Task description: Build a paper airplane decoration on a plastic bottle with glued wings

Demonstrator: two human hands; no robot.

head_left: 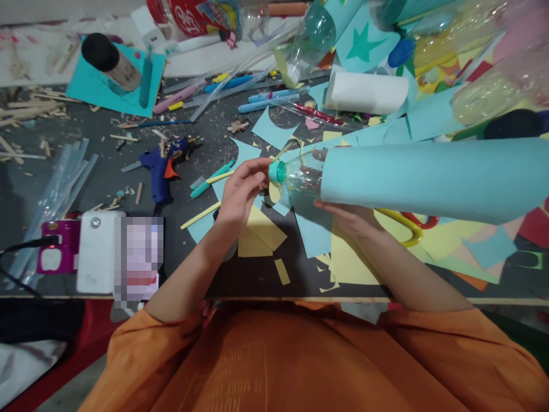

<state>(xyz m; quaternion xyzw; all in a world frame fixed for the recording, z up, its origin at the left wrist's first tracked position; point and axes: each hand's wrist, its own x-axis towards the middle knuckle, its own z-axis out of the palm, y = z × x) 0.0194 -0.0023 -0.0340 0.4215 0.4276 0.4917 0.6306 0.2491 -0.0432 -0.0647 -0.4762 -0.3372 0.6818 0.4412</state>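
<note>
Lying sideways in front of me is a clear plastic bottle [305, 173], its body wrapped in a long light-blue paper tube [420, 178]. The bottle's neck points left and carries a green cap [278, 171]. My left hand [242, 189] is closed on the cap, with the fingertips and thumb at its left side. My right hand [349, 217] holds the wrapped bottle from below, near the paper's left edge; part of its fingers is hidden behind the bottle and shows through the clear plastic.
A blue glue gun [159, 171] lies left of my hands, near a white power bank [98, 252] and clear glue sticks [55, 200]. Paper scraps [261, 229] spread under my hands. Yellow-handled scissors [405, 229] sit below the tube. A white roll [368, 92] is behind.
</note>
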